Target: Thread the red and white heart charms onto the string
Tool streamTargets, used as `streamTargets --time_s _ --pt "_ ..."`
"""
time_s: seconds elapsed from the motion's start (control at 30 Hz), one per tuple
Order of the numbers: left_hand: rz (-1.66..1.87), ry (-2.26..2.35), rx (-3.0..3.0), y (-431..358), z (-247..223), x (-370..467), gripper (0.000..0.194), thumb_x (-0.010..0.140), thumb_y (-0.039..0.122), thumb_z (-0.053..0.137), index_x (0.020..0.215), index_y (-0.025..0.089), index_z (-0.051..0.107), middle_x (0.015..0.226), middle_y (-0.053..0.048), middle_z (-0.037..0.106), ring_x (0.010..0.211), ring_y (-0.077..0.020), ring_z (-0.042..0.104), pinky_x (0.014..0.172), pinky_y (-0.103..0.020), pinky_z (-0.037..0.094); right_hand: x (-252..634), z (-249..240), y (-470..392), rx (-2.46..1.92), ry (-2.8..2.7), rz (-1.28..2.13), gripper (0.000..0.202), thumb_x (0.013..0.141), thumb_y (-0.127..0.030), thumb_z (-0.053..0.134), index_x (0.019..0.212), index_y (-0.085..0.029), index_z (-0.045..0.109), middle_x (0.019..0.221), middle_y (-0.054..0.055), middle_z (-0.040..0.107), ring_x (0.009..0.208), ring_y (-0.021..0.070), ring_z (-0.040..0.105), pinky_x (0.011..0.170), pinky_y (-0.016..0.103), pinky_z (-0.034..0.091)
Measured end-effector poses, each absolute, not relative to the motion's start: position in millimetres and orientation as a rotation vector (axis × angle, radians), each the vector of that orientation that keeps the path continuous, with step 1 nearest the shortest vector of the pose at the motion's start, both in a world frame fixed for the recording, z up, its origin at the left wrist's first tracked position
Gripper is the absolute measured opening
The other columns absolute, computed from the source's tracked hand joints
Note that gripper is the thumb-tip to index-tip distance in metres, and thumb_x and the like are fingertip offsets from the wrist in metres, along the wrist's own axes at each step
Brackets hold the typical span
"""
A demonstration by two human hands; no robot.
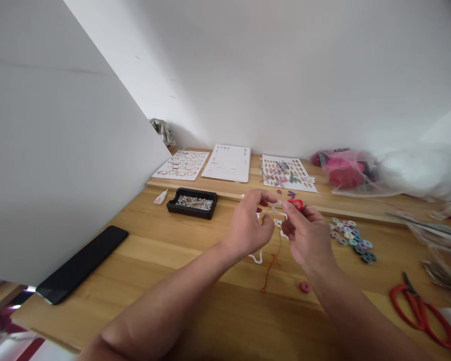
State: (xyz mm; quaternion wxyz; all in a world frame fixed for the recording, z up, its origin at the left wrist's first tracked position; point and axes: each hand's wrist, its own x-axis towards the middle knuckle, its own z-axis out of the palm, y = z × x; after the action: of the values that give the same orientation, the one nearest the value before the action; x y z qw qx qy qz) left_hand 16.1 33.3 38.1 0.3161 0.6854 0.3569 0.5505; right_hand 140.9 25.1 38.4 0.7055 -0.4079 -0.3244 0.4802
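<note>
Over the middle of the wooden table, my right hand [304, 228] pinches a small white outline shape [278, 206] with a red part [295, 203] at its upper right. My left hand [251, 220] is just left of it, thumb and fingers curled together near the shape's edge; what they grip is too small to make out. White cut-out pieces [256, 257] lie beneath the hands. An orange-red thread [267, 276] trails on the table below them, and a small red spool [305, 287] lies nearer the front.
A black tray of beads [192, 203] and a glue tube [160, 197] are behind left, a dark phone [82, 263] at left. Thread spools [349, 235] and red-handled scissors [417, 306] sit at right. Patterned sheets [227, 163] and plastic bags [346, 173] line the back.
</note>
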Motion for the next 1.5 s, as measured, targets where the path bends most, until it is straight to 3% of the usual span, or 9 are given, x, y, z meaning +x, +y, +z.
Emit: streamTargets --time_s 0.13,0.33,0.6,1.0,1.2,1.37,1.5 --pt "1.495 0.971 1.949 31.4 35.2 17.9 0.037 0.071 -0.001 0.054 0.102 0.018 0.056 0.105 -0.009 0.063 0.098 -0.0208 0.058 0.085 -0.036 0.047 139.9 40.5 22.9 -0.901 -0.708 1.09 0.031 0.063 -0.027 0.089 0.067 -0.018 0.06 0.05 -0.01 0.043 0.039 0.003 0.028 0.039 0.022 0.021" --pt "1.281 0.744 1.356 37.5 44.8 11.7 0.034 0.067 -0.002 0.052 0.096 0.016 0.057 0.091 -0.004 0.065 0.081 -0.0143 0.062 0.076 -0.03 0.047 140.9 36.8 25.6 -0.858 -0.738 1.068 0.03 0.064 -0.029 0.089 0.067 -0.018 0.061 0.051 -0.008 0.05 0.038 0.003 0.027 0.038 0.022 0.019" --pt "1.026 0.711 1.025 37.7 48.8 9.3 0.015 0.081 0.022 0.07 0.092 0.015 0.063 0.08 -0.004 0.071 0.07 -0.0112 0.064 0.07 -0.026 0.043 140.9 35.9 26.2 -0.843 -0.724 1.097 0.03 0.063 -0.028 0.091 0.067 -0.018 0.062 0.05 -0.009 0.048 0.039 0.0031 0.028 0.038 0.021 0.02" --pt "0.961 0.566 0.947 41.1 43.9 6.3 0.017 0.084 0.024 0.068 0.097 0.017 0.06 0.079 0.0 0.063 0.066 -0.0076 0.058 0.065 -0.023 0.043 139.8 35.7 25.3 -0.836 -0.742 1.114 0.031 0.061 -0.029 0.091 0.069 -0.016 0.064 0.058 -0.005 0.058 0.041 0.003 0.035 0.038 0.019 0.022" --pt "1.137 0.71 1.315 41.1 37.4 14.3 0.032 0.077 0.004 0.06 0.105 0.017 0.054 0.097 -0.006 0.066 0.087 -0.0146 0.064 0.081 -0.032 0.049 141.0 35.5 26.8 -0.849 -0.726 1.083 0.029 0.064 -0.029 0.09 0.069 -0.017 0.064 0.053 -0.006 0.055 0.038 0.0023 0.03 0.037 0.019 0.02" --pt "1.61 1.153 2.164 34.6 30.9 17.4 0.028 0.078 0.015 0.071 0.102 0.02 0.056 0.105 -0.007 0.065 0.101 -0.0223 0.058 0.087 -0.04 0.045 139.0 36.9 25.9 -0.851 -0.699 1.07 0.029 0.063 -0.027 0.09 0.066 -0.017 0.062 0.046 -0.01 0.044 0.037 0.0021 0.027 0.037 0.02 0.02" --pt "1.678 1.241 2.587 32.7 30.7 12.9 0.009 0.089 0.024 0.067 0.096 0.022 0.062 0.097 -0.003 0.07 0.092 -0.0206 0.058 0.078 -0.038 0.038 135.8 36.8 24.9 -0.846 -0.675 1.099 0.03 0.06 -0.024 0.09 0.067 -0.017 0.062 0.047 -0.009 0.047 0.037 0.0024 0.03 0.038 0.02 0.02"
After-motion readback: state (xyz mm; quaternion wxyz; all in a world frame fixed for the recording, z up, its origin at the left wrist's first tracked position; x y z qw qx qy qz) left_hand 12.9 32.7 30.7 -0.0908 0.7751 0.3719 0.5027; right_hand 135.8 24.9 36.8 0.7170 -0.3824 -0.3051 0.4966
